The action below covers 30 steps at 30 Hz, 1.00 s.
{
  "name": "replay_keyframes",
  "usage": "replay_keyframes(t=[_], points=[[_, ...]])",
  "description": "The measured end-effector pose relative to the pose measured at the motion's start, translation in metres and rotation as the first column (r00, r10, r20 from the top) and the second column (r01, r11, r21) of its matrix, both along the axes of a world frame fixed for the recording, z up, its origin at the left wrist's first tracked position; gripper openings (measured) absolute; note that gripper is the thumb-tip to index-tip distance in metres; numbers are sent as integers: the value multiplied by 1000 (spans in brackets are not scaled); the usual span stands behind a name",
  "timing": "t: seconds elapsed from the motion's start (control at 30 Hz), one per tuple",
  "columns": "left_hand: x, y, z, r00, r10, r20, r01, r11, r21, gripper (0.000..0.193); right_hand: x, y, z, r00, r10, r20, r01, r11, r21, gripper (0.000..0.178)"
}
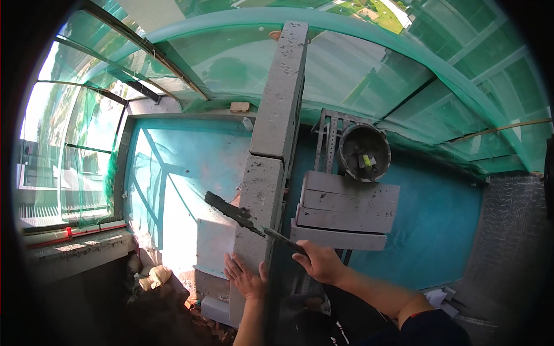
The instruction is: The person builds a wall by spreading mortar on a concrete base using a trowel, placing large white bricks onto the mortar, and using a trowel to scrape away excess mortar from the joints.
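My left hand (248,278) rests flat, fingers spread, on the top of a narrow wall of grey concrete blocks (258,193). In my right hand (322,262), to the right of the wall, is the handle of a trowel (229,210). Its long blade, coated in dark wet mortar, lies across the wall top just beyond my left hand, its tip sticking out past the left side. Whether the blade touches the block cannot be made out. Another block (279,115) continues the wall farther away.
Right of the wall, a round mortar bucket (344,151) with a yellow-green item inside stands beside stacked grey blocks (346,202) and a perforated metal frame (330,141). Green netting (231,63) encloses the far side. Sacks (154,277) and broken bricks (210,326) lie lower left.
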<state>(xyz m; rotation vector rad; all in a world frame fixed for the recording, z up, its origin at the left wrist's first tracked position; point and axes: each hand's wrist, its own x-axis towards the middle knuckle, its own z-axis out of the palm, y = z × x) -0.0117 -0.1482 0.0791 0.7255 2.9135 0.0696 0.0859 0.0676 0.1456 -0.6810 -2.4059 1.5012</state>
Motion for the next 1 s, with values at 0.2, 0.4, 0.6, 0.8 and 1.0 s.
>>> replay_keyframes(t=[0.2, 0.4, 0.6, 0.8, 1.0], points=[[-4, -7, -4, 1000, -12, -27, 11, 1000, -6, 84, -42, 17, -49, 961, -33, 275, 5, 995, 105, 37], [3, 1, -3, 999, -32, 30, 31, 999, 23, 86, -30, 7, -68, 968, -171, 184, 110, 947, 300, 40], [-4, -3, -2, 1000, -2, 29, 2, 1000, 0, 84, -53, -15, -16, 975, -196, 104, 176, 969, 175, 39], [0, 3, -4, 1000, -11, 1, 11, 1000, 16, 82, -52, -14, -59, 910, -295, 292, 201, 929, 312, 41], [1, 6, 0, 997, 14, 75, -15, 1000, 16, 85, -40, -55, -46, 942, -333, -45, 329, 886, 327, 44]])
